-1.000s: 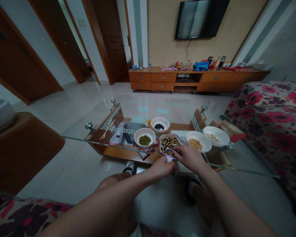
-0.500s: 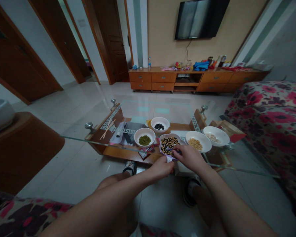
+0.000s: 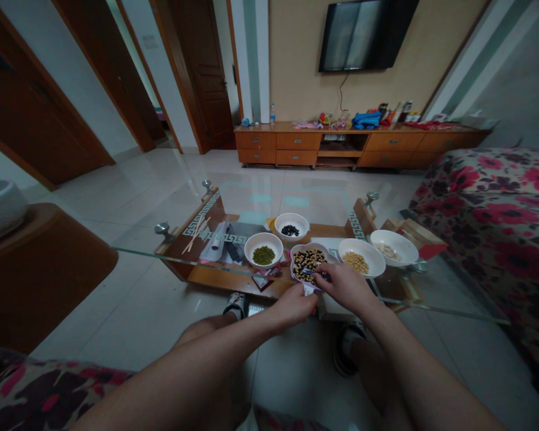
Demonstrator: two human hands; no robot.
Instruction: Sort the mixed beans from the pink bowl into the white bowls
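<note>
Observer: Where is the main item?

Recorder: A scalloped, purple-rimmed dish (image 3: 294, 270) of mixed beans sits at the near edge of the low table's shelf, under the glass top (image 3: 139, 254), with both hands over it.

Observer: Hand state?

Recorder: The left hand (image 3: 291, 306) is curled, its fingertips drawn together at the dish's near rim beside a small white scrap (image 3: 308, 290). Whether they pinch it cannot be told. The right hand (image 3: 345, 286) arches over the dish, fingers pressed together. A thin dark item (image 3: 317, 273) shows beneath them, but its kind and any grip are unclear.

Observer: Layout?

Recorder: A bowl of green beans (image 3: 248, 251) lies to the left. A bowl of black beans (image 3: 291, 216) lies behind. Bowls of yellow beans (image 3: 377, 263) and pale pieces (image 3: 406, 257) lie to the right. One kind per bowl, ringing the dish, probably keeps each within easy reach.
</note>
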